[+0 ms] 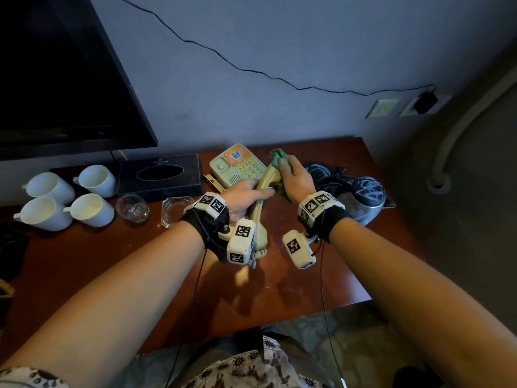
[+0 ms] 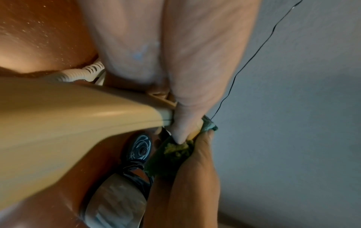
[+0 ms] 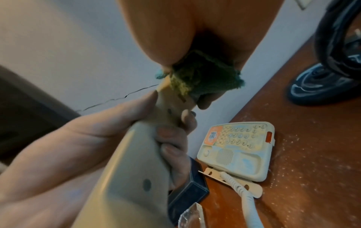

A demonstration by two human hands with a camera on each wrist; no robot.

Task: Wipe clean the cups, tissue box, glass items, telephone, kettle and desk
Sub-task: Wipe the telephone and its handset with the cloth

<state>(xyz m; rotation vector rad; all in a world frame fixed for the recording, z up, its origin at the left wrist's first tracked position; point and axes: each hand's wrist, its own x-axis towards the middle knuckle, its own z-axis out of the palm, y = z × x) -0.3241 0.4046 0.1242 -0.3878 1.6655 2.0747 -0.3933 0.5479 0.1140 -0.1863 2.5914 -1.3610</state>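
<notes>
1. The desk [image 1: 321,275] spreads dusty beneath both hands; its near edge lies toward the person.
2. The kettle [image 1: 361,200] sits just beside the right hand [image 1: 298,177].
3. The left hand [image 1: 246,196] grips the handset [image 1: 265,183]; the right hand clutches a green cloth [image 1: 278,158] against its far end.

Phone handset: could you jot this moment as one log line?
step: wiping handset | left hand: grips handset | right hand: rubs green cloth on it | phone base: on desk

Dark TV [image 1: 61,74] on wall; black cable [image 1: 223,60] to plugged socket [image 1: 423,103].
</notes>
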